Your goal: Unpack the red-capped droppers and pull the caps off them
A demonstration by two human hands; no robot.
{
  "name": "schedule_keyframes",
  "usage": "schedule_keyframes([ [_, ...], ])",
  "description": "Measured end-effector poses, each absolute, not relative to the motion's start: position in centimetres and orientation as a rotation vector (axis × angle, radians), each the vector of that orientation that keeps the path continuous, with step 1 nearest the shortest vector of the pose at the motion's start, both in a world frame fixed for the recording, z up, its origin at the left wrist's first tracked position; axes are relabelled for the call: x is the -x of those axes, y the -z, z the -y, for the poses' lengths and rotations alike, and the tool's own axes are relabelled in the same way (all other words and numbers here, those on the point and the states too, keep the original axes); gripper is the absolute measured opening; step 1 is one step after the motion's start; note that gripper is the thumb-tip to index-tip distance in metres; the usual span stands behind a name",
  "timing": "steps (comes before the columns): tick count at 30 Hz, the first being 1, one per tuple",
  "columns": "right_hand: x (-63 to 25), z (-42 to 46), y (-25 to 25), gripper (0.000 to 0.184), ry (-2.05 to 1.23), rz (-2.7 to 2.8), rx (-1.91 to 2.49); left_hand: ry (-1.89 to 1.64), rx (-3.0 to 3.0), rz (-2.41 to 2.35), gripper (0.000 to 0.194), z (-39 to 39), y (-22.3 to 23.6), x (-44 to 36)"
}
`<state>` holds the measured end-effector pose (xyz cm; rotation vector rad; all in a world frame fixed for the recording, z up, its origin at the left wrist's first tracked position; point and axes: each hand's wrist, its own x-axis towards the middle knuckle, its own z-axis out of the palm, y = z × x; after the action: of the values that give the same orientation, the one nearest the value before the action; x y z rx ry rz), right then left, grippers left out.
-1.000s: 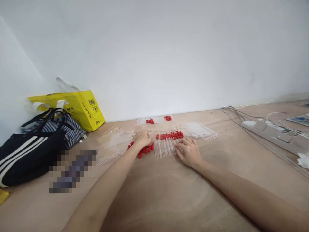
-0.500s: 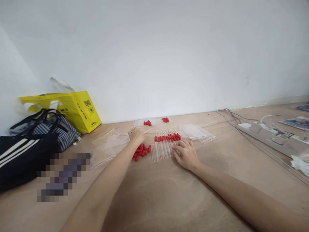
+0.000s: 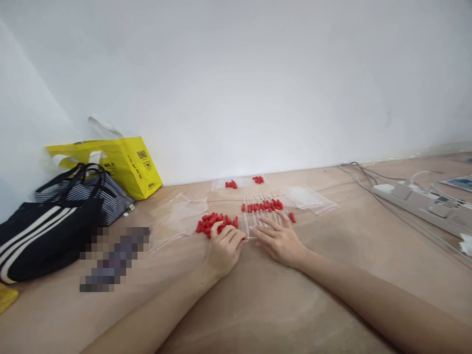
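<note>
Clear thin glass tubes (image 3: 245, 224) lie side by side in a row on the table, their near ends partly behind my fingers. My left hand (image 3: 224, 248) is closed at the near left end of the row, its fingertips pinching what looks like a thin glass tube laid crosswise. Across the right part of the row, my right hand (image 3: 278, 238) lies open with fingers spread over the tubes. A pile of red rubber bulbs (image 3: 212, 221) sits just left of the row. Beyond it are droppers with red bulbs (image 3: 261, 206), tips pointing away. One loose red bulb (image 3: 292, 217) lies right of my right hand.
Clear zip bags (image 3: 177, 216) lie at left, more bags (image 3: 308, 199) at right. Another bag (image 3: 219, 183) with red-bulbed droppers is near the wall. A yellow bag (image 3: 138, 167) and a dark bag (image 3: 55, 236) stand left; a power strip (image 3: 416, 204) with cables is right.
My left hand has come back from beyond the bulb pile to the near ends of the tubes. My right hand has opened from a pinch and spread over the row.
</note>
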<state>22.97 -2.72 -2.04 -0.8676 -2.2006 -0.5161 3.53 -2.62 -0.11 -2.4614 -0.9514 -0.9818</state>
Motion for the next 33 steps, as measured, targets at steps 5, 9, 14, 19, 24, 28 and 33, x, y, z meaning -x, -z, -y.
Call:
schedule_keyframes([
  [5,-23.1,2.2,2.8,0.032,0.496,2.204,0.791,1.005,2.459,0.919,0.017,2.4,0.3,-3.6],
  [9,-23.3,2.2,2.7,0.032,0.543,2.195,0.769,0.993,2.468,0.893,0.02,2.2,0.7,-3.1],
  [14,-22.8,2.4,2.4,0.022,0.57,2.18,0.772,0.982,2.474,0.835,0.021,2.3,0.7,-3.4],
  [19,-22.7,2.4,2.2,0.015,0.574,2.177,0.741,0.937,2.481,0.813,0.019,2.3,0.7,-3.5],
  [24,-22.9,2.6,2.2,0.014,0.532,2.221,0.729,0.886,2.48,0.753,0.019,2.2,0.7,-3.0],
  [28,-22.9,2.7,2.1,0.014,0.509,2.239,0.709,0.882,2.483,0.733,0.019,2.3,0.5,-2.6],
  [33,-22.9,2.8,2.2,0.016,0.492,2.25,0.696,0.86,2.491,0.742,0.021,2.6,0.3,-2.3],
])
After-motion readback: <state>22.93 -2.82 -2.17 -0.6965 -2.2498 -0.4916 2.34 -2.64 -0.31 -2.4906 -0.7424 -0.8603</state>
